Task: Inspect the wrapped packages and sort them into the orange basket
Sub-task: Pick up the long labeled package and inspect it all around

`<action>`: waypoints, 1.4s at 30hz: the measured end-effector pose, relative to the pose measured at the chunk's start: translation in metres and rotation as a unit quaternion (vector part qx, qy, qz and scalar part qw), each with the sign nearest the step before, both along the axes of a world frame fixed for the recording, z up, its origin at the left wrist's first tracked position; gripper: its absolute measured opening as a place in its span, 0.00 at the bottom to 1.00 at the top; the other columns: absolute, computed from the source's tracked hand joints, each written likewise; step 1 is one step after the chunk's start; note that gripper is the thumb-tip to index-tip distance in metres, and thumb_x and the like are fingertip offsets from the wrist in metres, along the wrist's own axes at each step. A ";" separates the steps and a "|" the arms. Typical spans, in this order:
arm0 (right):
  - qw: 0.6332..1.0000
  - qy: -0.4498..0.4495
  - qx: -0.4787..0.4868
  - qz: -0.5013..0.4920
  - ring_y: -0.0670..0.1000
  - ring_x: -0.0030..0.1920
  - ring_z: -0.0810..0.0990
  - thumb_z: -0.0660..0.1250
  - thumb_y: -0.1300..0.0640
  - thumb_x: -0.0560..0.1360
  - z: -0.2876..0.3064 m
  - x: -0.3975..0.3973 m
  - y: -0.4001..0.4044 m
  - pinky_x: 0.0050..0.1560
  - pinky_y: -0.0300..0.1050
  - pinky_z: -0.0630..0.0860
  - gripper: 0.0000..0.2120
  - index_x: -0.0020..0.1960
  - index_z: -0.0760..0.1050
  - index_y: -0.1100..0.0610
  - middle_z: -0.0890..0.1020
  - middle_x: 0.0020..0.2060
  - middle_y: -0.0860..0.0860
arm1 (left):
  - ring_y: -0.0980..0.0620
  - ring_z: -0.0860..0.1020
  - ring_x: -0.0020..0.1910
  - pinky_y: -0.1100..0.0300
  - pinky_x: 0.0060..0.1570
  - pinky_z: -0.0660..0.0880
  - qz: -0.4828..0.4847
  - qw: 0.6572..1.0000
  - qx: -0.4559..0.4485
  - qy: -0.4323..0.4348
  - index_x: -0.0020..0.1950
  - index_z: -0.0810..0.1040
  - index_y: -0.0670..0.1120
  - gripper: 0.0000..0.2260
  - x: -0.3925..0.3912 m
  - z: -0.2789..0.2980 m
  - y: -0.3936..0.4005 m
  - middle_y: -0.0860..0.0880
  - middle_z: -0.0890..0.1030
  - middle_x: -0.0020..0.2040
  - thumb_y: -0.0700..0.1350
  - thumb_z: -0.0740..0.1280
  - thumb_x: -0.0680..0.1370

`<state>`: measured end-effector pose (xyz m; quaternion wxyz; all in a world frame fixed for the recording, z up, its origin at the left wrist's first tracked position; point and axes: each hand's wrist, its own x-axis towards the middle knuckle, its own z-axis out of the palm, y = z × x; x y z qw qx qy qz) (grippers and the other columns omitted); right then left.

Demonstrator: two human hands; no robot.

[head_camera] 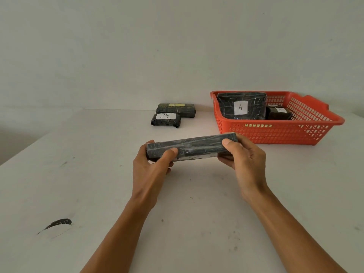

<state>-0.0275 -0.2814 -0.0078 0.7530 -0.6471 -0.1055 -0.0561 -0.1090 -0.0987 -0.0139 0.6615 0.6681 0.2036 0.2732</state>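
Leaning in orange basket (315, 123): large labelled package (241, 106), perhaps two smaller.

Illumination is soft, diffuse and moderately dim, with no visible source. The white wall (177, 46) renders as flat grey-green. Shadows are faint: a weak one under the held package (191, 147) at frame centre, and a darker band at the far left edge. Small glints show on the plastic wrap of the package leaning in the orange basket (315, 133), upper right. Focus is adequate at centre. Wide-angle distortion stretches the forearms at the lower edge and bends the table (78, 174) edge at left.
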 end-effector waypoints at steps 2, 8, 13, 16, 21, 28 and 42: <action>1.000 0.010 -0.011 0.002 0.57 0.47 0.87 0.70 0.56 0.79 -0.001 0.000 0.000 0.48 0.53 0.86 0.07 0.54 0.83 0.56 0.87 0.45 0.56 | 0.47 0.84 0.50 0.49 0.51 0.83 0.021 0.998 0.049 0.014 0.64 0.72 0.54 0.35 -0.002 0.000 -0.002 0.49 0.83 0.53 0.64 0.76 0.62; 0.995 0.029 -0.099 0.018 0.55 0.40 0.88 0.63 0.38 0.80 -0.003 -0.002 0.002 0.34 0.50 0.81 0.19 0.54 0.82 0.51 0.87 0.43 0.54 | 0.56 0.79 0.52 0.64 0.51 0.75 0.090 0.988 0.124 0.007 0.66 0.76 0.51 0.32 -0.005 0.006 -0.004 0.56 0.82 0.53 0.65 0.75 0.66; 0.987 0.042 -0.154 -0.025 0.52 0.31 0.83 0.57 0.31 0.77 0.001 -0.001 -0.004 0.25 0.39 0.72 0.28 0.47 0.79 0.55 0.83 0.37 0.54 | 0.53 0.81 0.52 0.67 0.49 0.74 0.089 0.982 0.166 -0.006 0.64 0.81 0.50 0.30 -0.007 0.009 -0.003 0.55 0.83 0.51 0.64 0.72 0.67; 0.988 0.016 -0.153 -0.006 0.51 0.38 0.82 0.63 0.39 0.80 0.002 -0.004 -0.002 0.25 0.32 0.72 0.14 0.49 0.78 0.49 0.83 0.41 0.49 | 0.55 0.82 0.51 0.63 0.49 0.75 0.096 0.982 0.164 -0.001 0.61 0.82 0.52 0.23 -0.006 0.007 -0.001 0.57 0.83 0.46 0.62 0.73 0.70; 0.989 -0.008 -0.144 -0.026 0.49 0.39 0.84 0.68 0.44 0.78 -0.002 -0.007 0.001 0.31 0.39 0.80 0.06 0.48 0.80 0.45 0.84 0.41 0.46 | 0.53 0.81 0.50 0.52 0.54 0.79 0.114 0.978 0.172 0.015 0.61 0.82 0.49 0.25 -0.006 0.005 -0.001 0.52 0.85 0.47 0.63 0.72 0.70; 0.990 -0.092 -0.107 0.022 0.51 0.41 0.83 0.76 0.55 0.74 0.006 -0.008 -0.005 0.37 0.43 0.80 0.12 0.57 0.80 0.49 0.85 0.45 0.47 | 0.49 0.84 0.46 0.46 0.49 0.83 0.092 0.988 0.125 0.015 0.71 0.75 0.50 0.23 -0.003 0.002 0.000 0.48 0.84 0.54 0.55 0.70 0.78; 0.905 -0.376 -0.192 -0.051 0.51 0.51 0.79 0.81 0.66 0.66 0.002 -0.016 0.004 0.48 0.39 0.81 0.24 0.61 0.82 0.61 0.79 0.52 0.57 | 0.50 0.84 0.55 0.55 0.48 0.83 -0.124 0.983 0.095 -0.099 0.72 0.73 0.59 0.26 -0.015 0.023 -0.021 0.54 0.72 0.75 0.60 0.67 0.73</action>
